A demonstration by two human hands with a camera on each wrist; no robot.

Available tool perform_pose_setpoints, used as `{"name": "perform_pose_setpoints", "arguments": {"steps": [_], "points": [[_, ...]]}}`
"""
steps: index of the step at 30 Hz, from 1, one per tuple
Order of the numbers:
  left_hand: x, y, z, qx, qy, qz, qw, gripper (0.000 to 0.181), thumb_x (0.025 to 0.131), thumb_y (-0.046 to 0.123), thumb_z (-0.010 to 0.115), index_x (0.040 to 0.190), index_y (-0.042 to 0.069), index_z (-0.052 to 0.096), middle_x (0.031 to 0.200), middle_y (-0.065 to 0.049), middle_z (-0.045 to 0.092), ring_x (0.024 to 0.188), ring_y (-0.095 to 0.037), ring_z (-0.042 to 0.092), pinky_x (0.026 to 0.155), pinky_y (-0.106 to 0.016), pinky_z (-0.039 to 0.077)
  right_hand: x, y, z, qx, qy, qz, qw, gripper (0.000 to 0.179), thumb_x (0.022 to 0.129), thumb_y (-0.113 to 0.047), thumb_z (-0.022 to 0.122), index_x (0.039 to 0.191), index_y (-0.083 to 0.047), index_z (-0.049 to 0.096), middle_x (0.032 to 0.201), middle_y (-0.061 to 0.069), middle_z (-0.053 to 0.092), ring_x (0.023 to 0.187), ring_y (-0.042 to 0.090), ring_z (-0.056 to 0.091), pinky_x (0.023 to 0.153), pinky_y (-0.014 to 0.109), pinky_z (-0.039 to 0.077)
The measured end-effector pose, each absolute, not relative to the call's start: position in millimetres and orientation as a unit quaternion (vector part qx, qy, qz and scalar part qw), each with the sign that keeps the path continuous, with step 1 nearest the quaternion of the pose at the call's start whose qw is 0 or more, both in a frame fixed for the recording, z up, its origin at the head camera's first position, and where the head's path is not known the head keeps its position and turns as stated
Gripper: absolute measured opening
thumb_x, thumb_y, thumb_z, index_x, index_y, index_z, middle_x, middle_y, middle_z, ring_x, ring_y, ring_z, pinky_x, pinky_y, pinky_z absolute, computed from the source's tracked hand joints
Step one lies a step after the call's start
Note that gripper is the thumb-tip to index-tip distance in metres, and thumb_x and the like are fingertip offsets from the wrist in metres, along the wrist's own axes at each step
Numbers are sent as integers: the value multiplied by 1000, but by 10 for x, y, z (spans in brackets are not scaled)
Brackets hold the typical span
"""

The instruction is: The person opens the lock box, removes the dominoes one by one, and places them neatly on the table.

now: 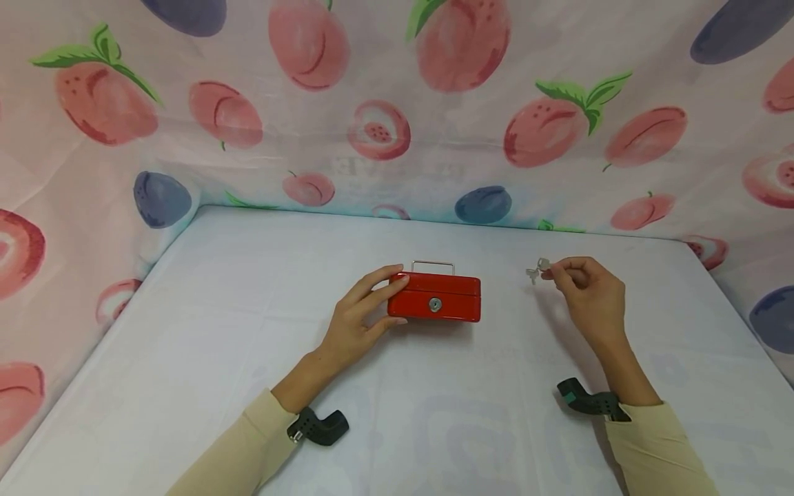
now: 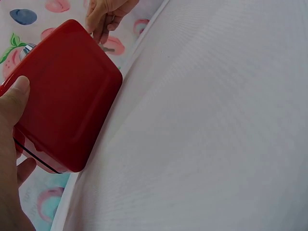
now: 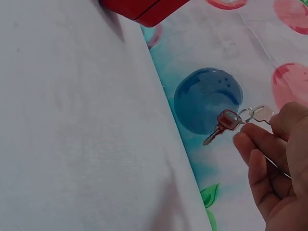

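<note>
A small red cash box [image 1: 434,297] with a round silver lock [image 1: 435,304] on its front and a thin wire handle [image 1: 433,262] is at the middle of the table, lid down. My left hand [image 1: 360,313] grips its left end, fingers over the top and thumb low at the front. In the left wrist view a broad flat face of the red box [image 2: 67,96] shows, with the thumb pressed on it. Off to the right, my right hand [image 1: 589,293] pinches one key of a small ring of keys [image 1: 537,270]. Another key [image 3: 226,122] dangles from the ring, apart from the box.
A white cloth [image 1: 310,255] covers the table. Behind it and along the sides hangs a curtain [image 1: 434,131] printed with peaches and plums. Black camera mounts sit on the left wrist [image 1: 319,427] and right wrist [image 1: 589,399].
</note>
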State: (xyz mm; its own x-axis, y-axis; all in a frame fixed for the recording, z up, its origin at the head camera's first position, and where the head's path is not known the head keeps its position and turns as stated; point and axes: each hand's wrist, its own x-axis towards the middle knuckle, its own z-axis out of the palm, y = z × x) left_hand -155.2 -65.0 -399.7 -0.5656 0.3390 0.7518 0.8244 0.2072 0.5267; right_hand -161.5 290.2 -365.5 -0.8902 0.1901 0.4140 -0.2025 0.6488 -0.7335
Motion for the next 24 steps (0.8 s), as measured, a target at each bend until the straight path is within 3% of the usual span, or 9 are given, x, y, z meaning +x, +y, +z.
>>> {"name": "perform_pose_setpoints", "arguments": {"steps": [8,11,14,18,21,24], "points": [[-1558,-647,-3999,-397,-734,-490,250,63,72,2,82,130,3,58,137,-14,49,125,-28,47,95,-31,47,-1602,2905,-3620,13,-900,390,195,18,97,-13,55,98,5,52,100,22,68,80,-18,51,58,10,42],[-1561,-647,-4000,-397,-735,-490,250,63,72,3,82,130,3,58,137,-14,49,125,-28,47,94,-31,47,-1607,2908,-3616,13,-897,403,183,17,97,-12,52,96,4,49,103,24,67,81,-17,52,54,11,40],[-1560,-648,-4001,-396,-736,-489,251,63,72,3,82,130,3,58,137,-14,49,125,-28,46,94,-31,47,-1620,2906,-3624,31,-882,434,181,13,97,-8,51,98,5,47,104,23,67,85,-11,58,63,10,45],[-1558,-650,-4002,-395,-737,-488,252,63,72,3,82,130,4,59,137,-13,49,125,-28,47,94,-31,47,-1619,2872,-3605,74,-845,488,207,10,95,3,52,99,8,45,92,8,71,83,-1,65,76,10,48],[-1558,-649,-4006,-395,-737,-488,251,63,72,3,82,130,3,59,138,-13,49,125,-28,47,93,-30,48,-1590,2822,-3552,74,-834,500,222,11,92,6,56,97,9,46,82,-4,70,75,0,64,70,11,48],[-1559,-649,-4012,-394,-738,-488,250,63,72,3,82,130,3,59,138,-13,49,125,-27,47,93,-30,48,-1586,2807,-3553,52,-836,496,228,13,90,3,63,96,9,52,76,-7,68,69,2,62,65,11,47]]}}
